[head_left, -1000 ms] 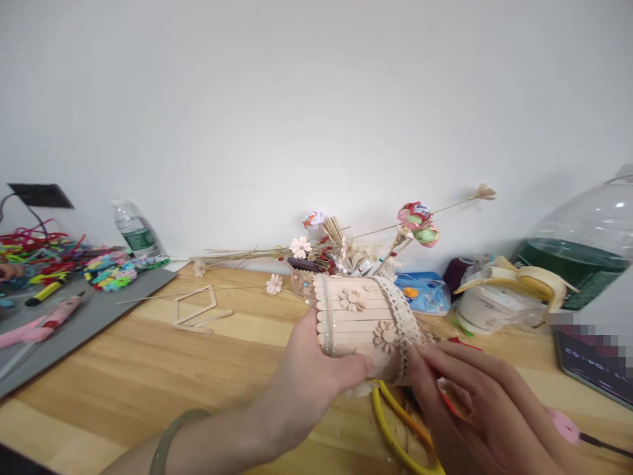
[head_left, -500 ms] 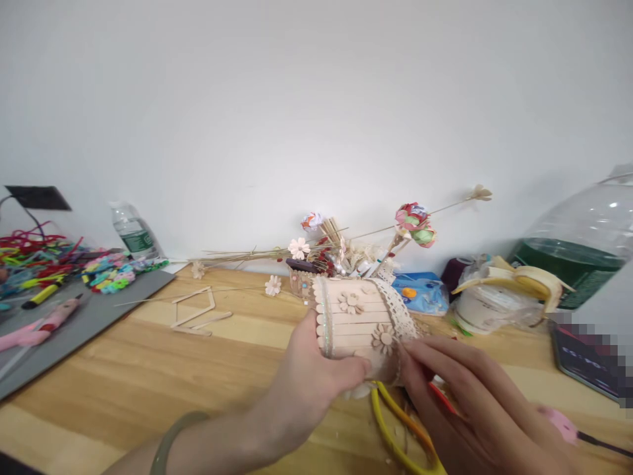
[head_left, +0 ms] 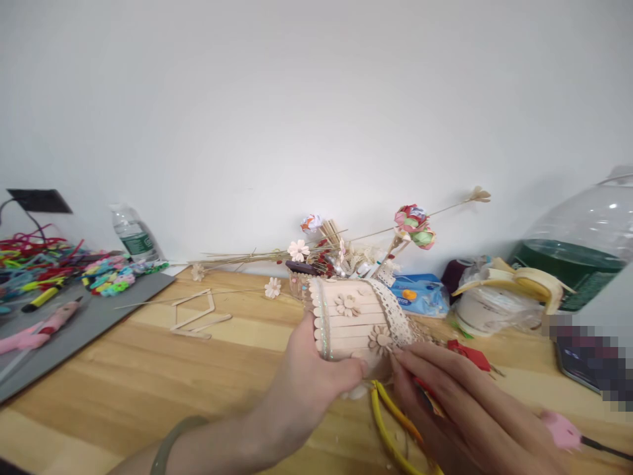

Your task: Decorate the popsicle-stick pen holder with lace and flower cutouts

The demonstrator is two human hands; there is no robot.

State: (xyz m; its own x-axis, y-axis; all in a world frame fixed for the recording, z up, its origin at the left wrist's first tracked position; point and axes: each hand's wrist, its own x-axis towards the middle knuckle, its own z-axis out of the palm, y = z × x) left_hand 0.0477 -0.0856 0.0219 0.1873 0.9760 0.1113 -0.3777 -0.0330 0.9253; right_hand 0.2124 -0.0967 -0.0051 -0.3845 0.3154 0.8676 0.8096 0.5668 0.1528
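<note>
A pale wooden-stick holder (head_left: 353, 323) lies tilted on its side, trimmed with lace (head_left: 388, 300) and a glittery band (head_left: 324, 326). Small wooden flowers (head_left: 380, 340) sit on its slats. My left hand (head_left: 321, 369) grips it from below, the thumb along the near side. The fingertips of my right hand (head_left: 459, 396) are pinched together against the holder beside the lower flower. Whatever they hold is too small or hidden to make out. Yellow-handled scissors (head_left: 383, 422) lie beneath, partly covered by my right hand.
Dried flowers (head_left: 299, 249) and paper flowers (head_left: 413, 221) stand behind the holder. Craft sticks (head_left: 192, 316) lie to the left, beside a grey board (head_left: 123, 303) with a pink glue gun (head_left: 42, 326). At right are a banana peel (head_left: 534, 280), a large bottle (head_left: 568, 264) and a phone (head_left: 583, 366).
The holder has shifted slightly left and tipped a little. My right hand has moved slightly left and down with it, uncovering a red object on the table behind.
</note>
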